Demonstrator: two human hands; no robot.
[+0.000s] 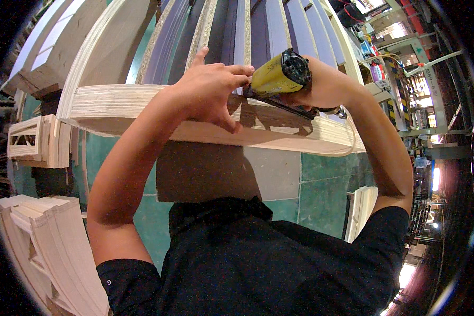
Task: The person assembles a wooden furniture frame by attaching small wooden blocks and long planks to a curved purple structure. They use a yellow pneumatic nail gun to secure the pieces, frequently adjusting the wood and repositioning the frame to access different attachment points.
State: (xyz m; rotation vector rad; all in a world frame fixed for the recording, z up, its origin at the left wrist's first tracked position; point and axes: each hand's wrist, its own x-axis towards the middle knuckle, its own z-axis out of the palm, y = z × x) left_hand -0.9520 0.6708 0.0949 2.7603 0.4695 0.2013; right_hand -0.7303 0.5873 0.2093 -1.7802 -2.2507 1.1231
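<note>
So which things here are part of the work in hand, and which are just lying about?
In use:
left hand
right hand
yellow nail gun
slatted wooden frame

Lying about:
stacked wooden frames
small wooden frame
cluttered workbench

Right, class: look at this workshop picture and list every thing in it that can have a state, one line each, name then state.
left hand: fingers spread, pressing on the wooden frame, fingertips against the nail gun.
right hand: closed round the nail gun's handle.
nail gun: yellow, held, nose against the frame.
wooden frame: layered plywood edge, lying flat with slats across it.
air hose: attached, hanging in a loop.
stacked wooden parts: piled on the floor.
</note>
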